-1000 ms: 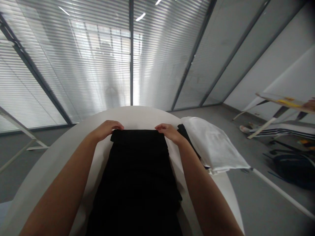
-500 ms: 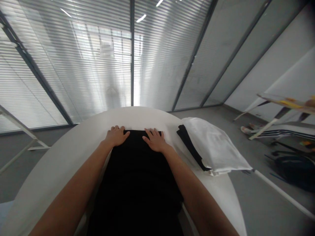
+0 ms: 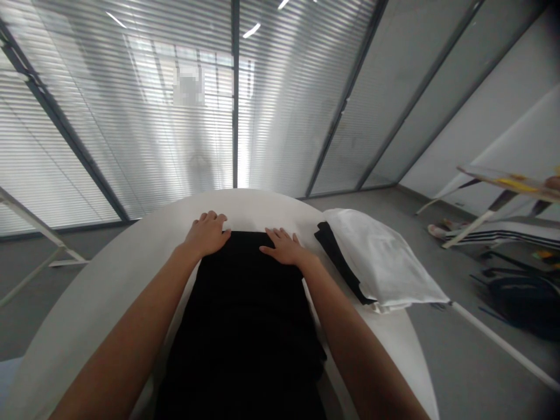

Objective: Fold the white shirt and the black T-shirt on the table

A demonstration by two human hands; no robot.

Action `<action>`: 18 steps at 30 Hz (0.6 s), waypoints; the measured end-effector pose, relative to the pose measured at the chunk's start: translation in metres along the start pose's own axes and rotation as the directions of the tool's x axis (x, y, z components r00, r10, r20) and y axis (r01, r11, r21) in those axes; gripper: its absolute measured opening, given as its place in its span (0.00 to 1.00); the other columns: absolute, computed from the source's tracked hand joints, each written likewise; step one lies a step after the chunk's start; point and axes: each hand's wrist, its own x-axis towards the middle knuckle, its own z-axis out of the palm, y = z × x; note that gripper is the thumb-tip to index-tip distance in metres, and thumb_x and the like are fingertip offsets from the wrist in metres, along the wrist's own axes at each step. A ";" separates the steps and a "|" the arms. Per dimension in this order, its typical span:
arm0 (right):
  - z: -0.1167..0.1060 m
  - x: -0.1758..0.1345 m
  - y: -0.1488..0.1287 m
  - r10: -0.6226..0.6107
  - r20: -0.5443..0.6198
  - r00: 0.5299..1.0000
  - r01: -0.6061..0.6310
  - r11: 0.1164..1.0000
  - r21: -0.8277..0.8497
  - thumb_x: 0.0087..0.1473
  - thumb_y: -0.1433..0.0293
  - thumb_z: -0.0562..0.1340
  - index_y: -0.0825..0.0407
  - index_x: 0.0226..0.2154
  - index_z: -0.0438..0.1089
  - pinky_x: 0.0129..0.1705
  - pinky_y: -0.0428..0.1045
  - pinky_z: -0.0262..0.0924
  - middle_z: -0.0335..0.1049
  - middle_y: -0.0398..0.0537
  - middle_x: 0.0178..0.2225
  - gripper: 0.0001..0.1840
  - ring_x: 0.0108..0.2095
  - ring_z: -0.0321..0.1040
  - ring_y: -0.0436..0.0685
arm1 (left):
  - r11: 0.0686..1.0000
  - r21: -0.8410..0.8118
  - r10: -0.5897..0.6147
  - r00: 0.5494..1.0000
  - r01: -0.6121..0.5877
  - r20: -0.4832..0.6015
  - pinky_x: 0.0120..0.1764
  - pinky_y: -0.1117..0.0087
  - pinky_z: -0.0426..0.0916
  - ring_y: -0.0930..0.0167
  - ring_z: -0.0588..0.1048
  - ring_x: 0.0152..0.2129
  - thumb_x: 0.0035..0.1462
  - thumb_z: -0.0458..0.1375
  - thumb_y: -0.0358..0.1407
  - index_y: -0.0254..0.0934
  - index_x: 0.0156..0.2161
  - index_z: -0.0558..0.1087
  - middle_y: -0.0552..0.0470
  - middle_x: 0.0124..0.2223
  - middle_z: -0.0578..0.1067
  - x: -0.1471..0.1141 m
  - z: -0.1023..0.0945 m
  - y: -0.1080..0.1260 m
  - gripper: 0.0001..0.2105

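Observation:
A black folded cloth, perhaps a garment (image 3: 249,315), lies flat on a round white table (image 3: 100,303) in front of me and runs down to the bottom of the view. At its far left corner is my left hand (image 3: 207,234), fingers slightly bent on or just over the table and thumb at the cloth's edge. My right hand (image 3: 284,246) rests open near the far right corner, its fingers spread on the black fabric. Neither hand grips anything.
A folded white cloth (image 3: 380,256) with a black strip of fabric (image 3: 341,265) beside it lies on the table's right side. Farther right are another table (image 3: 511,181), a person's striped trouser leg (image 3: 503,236) and a dark bag (image 3: 520,297). Blinds behind glass (image 3: 280,128) stand beyond.
My left hand has lifted a little and its fingers have shifted outward. My right hand has slid slightly to the right along the cloth's far edge. The cloth looks much the same.

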 end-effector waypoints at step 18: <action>0.002 0.004 0.008 -0.004 -0.114 0.993 0.009 0.999 0.041 0.54 0.42 0.54 0.46 0.67 0.46 0.63 0.66 0.39 0.47 0.55 0.67 0.45 0.65 0.44 0.67 | 0.990 -0.077 0.126 0.988 -0.120 0.091 0.56 0.52 0.54 0.55 0.66 0.56 0.63 0.37 0.55 0.39 0.61 0.65 0.39 0.59 0.69 -0.002 0.037 0.022 0.32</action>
